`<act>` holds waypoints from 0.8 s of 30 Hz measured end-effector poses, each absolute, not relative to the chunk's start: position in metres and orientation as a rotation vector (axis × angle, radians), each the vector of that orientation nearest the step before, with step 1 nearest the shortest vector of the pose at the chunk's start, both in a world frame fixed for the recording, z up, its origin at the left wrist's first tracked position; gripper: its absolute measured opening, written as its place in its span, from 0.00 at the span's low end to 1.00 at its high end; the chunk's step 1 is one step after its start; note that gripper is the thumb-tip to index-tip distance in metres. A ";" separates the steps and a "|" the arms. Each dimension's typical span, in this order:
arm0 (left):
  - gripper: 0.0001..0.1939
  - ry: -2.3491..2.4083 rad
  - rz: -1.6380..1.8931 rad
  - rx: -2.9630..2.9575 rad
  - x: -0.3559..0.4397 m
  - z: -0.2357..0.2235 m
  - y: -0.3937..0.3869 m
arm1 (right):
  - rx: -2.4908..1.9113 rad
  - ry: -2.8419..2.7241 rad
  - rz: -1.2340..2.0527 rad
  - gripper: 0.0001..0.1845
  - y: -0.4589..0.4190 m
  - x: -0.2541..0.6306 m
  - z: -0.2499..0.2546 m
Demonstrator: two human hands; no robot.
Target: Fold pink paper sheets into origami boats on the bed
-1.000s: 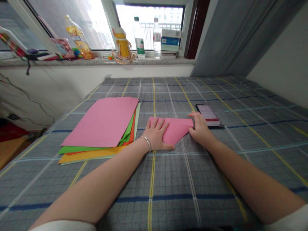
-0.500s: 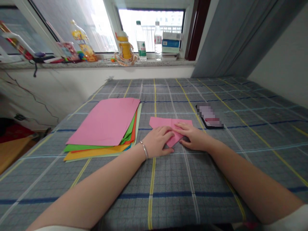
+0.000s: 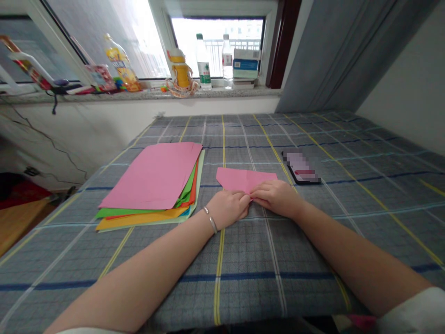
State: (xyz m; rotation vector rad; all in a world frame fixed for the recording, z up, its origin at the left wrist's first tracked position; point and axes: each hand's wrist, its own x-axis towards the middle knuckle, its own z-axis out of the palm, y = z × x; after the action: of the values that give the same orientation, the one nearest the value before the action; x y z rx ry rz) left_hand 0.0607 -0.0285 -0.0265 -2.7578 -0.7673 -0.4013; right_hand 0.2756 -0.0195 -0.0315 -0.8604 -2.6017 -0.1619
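Observation:
A folded sheet of pink paper (image 3: 239, 178) lies on the plaid cloth, its straight edge away from me. Its near tip is hidden by my fingers. My left hand (image 3: 229, 208), with a silver bangle at the wrist, is closed on the near end of the paper. Right beside it, my right hand (image 3: 274, 197) pinches the same end, fingers together. The fingertips of both hands meet at the paper's middle. To the left lies a stack of coloured paper (image 3: 153, 176), pink on top, with green, orange and yellow sheets showing beneath.
A phone (image 3: 301, 168) lies on the plaid cloth (image 3: 250, 260) beyond my right hand. Along the windowsill stand a yellow cup (image 3: 181, 74), two clear bottles (image 3: 204, 69), an orange drink bottle (image 3: 121, 65) and stacked boxes (image 3: 246, 65). A grey curtain (image 3: 323, 55) hangs at the right.
My left hand has gone from lying flat on the paper to gripping its near end. My right hand has moved left from the paper's right corner to join it.

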 end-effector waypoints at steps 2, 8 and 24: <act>0.08 -0.766 -0.482 -2.748 0.058 -0.024 -0.027 | -0.909 -2.559 -0.218 0.11 -0.023 0.272 -0.030; 0.14 -0.856 -0.798 -2.638 0.054 -0.021 -0.019 | -1.010 -2.368 -0.292 0.10 -0.028 0.268 -0.027; 0.11 -0.833 -0.998 -2.745 0.052 -0.020 -0.011 | -1.113 -2.173 -0.041 0.08 -0.037 0.253 -0.017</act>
State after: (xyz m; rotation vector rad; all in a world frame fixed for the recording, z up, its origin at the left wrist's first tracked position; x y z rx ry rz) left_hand 0.0520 -0.0110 -0.0201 -2.7451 -0.8333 -0.9976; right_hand 0.2535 -0.0373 -0.0173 -1.1125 -2.1731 -0.0412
